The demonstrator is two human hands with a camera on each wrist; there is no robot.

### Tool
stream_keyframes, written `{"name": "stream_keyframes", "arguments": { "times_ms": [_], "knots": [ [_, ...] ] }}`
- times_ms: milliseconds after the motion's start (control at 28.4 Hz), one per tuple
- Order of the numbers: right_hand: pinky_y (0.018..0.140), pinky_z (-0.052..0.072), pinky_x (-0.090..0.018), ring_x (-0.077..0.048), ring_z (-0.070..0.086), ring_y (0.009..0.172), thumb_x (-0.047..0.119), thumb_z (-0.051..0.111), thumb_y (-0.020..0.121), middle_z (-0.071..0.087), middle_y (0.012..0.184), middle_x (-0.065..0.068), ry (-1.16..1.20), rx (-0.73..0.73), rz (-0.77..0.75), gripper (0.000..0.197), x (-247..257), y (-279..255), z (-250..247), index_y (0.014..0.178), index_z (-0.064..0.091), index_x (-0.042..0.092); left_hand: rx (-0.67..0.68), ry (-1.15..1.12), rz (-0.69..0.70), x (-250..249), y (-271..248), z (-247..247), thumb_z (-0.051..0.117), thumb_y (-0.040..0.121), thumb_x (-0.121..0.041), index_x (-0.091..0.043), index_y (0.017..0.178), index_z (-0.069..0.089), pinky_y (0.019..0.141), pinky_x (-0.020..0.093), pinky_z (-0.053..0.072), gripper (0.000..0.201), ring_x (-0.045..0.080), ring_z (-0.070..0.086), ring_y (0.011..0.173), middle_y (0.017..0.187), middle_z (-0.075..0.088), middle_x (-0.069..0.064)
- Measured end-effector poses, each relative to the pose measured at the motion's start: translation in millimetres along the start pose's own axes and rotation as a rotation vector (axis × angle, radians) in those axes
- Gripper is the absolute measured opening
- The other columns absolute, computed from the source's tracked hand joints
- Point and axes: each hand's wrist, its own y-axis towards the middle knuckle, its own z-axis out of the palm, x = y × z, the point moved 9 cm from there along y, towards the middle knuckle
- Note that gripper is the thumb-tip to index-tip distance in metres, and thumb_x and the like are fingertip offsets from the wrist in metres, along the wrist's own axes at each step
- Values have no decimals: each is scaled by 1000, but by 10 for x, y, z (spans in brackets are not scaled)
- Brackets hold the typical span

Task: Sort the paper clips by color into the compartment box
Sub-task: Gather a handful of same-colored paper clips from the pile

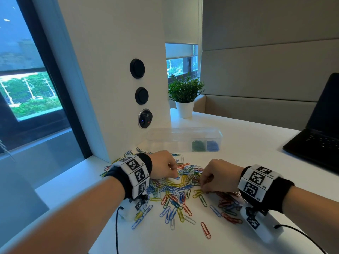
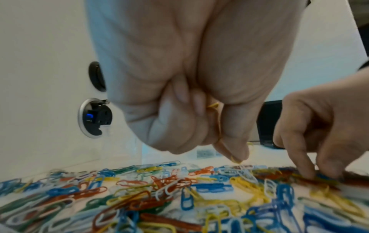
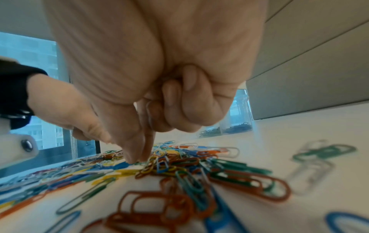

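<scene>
A heap of mixed paper clips [image 1: 176, 187] in red, blue, yellow, green and white covers the white table in front of me. My left hand [image 1: 175, 173] hovers over the heap's far left with its fingers curled. It holds yellow clips [image 2: 214, 105] in the fist and pinches another yellow clip [image 2: 236, 160] at thumb and forefinger. My right hand [image 1: 203, 187] is at the heap's right side. Its thumb and forefinger tips [image 3: 131, 157] touch the clips, and a pale clip [image 3: 148, 108] is tucked under its curled fingers. The clear compartment box [image 1: 183, 132] stands behind, holding green clips [image 1: 197, 145] and blue clips [image 1: 212, 145].
A white pillar with round sockets [image 1: 145, 119] rises at the left behind the heap. A potted plant [image 1: 185, 99] stands at the back. An open black laptop [image 1: 315, 143] sits at the right. Loose clips [image 1: 205, 230] trail toward the near table edge.
</scene>
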Motion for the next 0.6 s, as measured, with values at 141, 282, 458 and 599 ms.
{"name": "stream_keyframes", "arguments": {
  "times_ms": [141,282,458,599],
  "knots": [
    [73,45,-18,-4,56,81,25,73,81,71,99,9,-34,7,-19,21,83,7,27,102,77,26,90,-485,-134,155,-113,70,48,94,-8,-11,71,50,38,19,27,23,10,29,41,56,36,-2],
    [70,44,-17,-4,56,76,27,74,81,71,95,7,-91,30,-36,21,164,35,89,101,78,24,101,-1151,-163,183,-175,142,31,79,-5,-16,64,34,36,15,17,18,12,19,49,61,29,2],
    [72,48,-21,-8,58,78,25,67,85,65,83,9,-107,72,-8,15,147,65,153,97,76,19,54,-1390,-165,116,-165,99,40,82,-17,-16,63,33,35,15,16,21,13,17,53,62,32,3],
    [75,45,-21,-10,58,84,25,65,88,63,87,9,-74,97,-14,15,103,45,156,98,73,18,22,-1293,-186,146,-113,113,43,85,-12,-16,64,35,33,16,17,23,11,24,48,61,36,2]
  ]
}}
